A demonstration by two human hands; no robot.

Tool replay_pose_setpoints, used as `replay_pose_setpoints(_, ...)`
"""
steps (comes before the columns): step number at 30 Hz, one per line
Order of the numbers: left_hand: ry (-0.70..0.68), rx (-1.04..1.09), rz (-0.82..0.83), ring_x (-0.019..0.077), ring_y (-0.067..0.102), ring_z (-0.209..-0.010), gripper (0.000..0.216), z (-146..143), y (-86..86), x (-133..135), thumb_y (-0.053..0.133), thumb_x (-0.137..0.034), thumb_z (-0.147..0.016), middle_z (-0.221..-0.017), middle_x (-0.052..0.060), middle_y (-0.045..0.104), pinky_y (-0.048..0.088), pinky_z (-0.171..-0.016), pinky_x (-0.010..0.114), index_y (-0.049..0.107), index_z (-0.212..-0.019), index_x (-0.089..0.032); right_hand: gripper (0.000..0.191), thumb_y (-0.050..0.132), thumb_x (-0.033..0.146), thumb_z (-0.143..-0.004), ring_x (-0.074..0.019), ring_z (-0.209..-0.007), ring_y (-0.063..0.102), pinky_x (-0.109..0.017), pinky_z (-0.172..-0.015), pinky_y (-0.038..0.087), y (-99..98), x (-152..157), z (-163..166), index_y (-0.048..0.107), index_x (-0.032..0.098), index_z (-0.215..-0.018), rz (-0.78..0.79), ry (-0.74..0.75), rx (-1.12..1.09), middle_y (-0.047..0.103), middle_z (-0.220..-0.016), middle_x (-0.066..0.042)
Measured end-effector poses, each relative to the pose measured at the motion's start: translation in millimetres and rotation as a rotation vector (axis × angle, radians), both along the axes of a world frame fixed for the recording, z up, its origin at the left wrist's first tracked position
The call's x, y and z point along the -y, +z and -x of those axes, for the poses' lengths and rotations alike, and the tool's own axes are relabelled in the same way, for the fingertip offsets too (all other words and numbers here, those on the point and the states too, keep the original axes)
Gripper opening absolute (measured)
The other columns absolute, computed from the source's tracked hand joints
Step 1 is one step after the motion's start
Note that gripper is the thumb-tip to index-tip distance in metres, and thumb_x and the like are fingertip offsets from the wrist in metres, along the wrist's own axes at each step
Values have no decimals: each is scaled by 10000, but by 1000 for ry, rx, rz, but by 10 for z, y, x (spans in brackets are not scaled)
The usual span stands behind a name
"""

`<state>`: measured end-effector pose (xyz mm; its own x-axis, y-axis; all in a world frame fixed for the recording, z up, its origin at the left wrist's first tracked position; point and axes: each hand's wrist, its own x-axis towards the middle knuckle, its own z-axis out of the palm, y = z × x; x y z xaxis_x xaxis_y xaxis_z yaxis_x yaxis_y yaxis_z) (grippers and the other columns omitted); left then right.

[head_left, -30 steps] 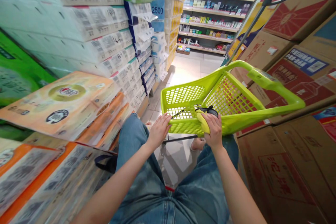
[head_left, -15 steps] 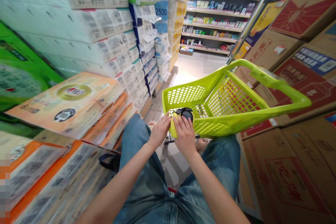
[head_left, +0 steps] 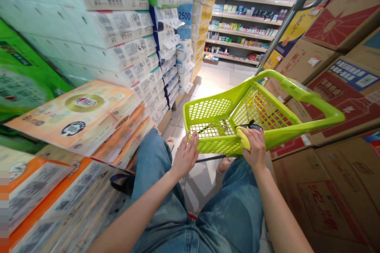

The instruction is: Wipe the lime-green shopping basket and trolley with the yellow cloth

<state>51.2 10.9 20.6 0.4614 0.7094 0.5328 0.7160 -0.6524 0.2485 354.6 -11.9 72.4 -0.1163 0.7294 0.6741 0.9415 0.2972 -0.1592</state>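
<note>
A bright green plastic shopping basket [head_left: 208, 106], with lattice walls and a looped handle at the right, is in front of my knees. My left hand [head_left: 187, 151] rests on the near left corner of its rim, fingers stretched out and holding nothing. Over the near rim, further right, my right hand [head_left: 255, 146] is closed around a yellow cloth [head_left: 244, 137]. A black and grey part with a thin loop shows just beyond those fingers; whether it belongs to the cloth I cannot tell. Through the lattice, the basket's floor shows a dark bar beneath.
Stacked tissue packs [head_left: 124, 27] rise along the left, with an orange-topped pack [head_left: 74, 114] beside my left knee. Cardboard cartons [head_left: 335, 189] are piled close on the right. A tiled aisle [head_left: 219, 79] leads to shelves of small boxes [head_left: 246, 12].
My right hand has slid right along the basket's near rim with the yellow cloth. My left hand has come off the cloth and now lies flat at the corner.
</note>
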Motion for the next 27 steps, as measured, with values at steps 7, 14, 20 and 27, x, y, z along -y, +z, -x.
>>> replay_pose_setpoints(7,15,4,7,262,222,-1500,739,-54,-141,143,450,-221,-961,-1593,142,299,326,-1181,482,40,-1571,-139,508,506,177,-748,-302,-1181,522,-536,-1153,290,-99,-22,360,609,169,-1246,-58,-88,-55,648,-1183,-119)
replay_pose_setpoints(14,3,39,17,276,229,-1497,741,-43,-126,131,437,-182,-936,-1572,161,337,324,-1177,505,54,-1569,-129,543,505,210,-806,-300,-1252,471,-503,-1170,282,-205,-7,1409,538,143,-1344,29,40,-46,615,-1290,-127)
replay_pose_setpoints(20,56,12,-46,277,264,-1485,760,-60,-209,163,467,-194,-923,-1538,166,397,336,-1169,484,71,-1566,-114,589,503,231,-824,-274,-1277,479,-476,-1192,244,-188,23,1371,487,167,-1410,88,163,87,592,-1353,-106)
replay_pose_setpoints(27,63,-30,-106,262,293,-1474,753,-107,-213,226,496,-257,-947,-1526,146,425,322,-1172,431,93,-1564,-105,572,455,163,-802,-278,-1288,503,-520,-1198,220,-76,121,267,536,168,-1368,-7,-17,80,610,-1332,-117)
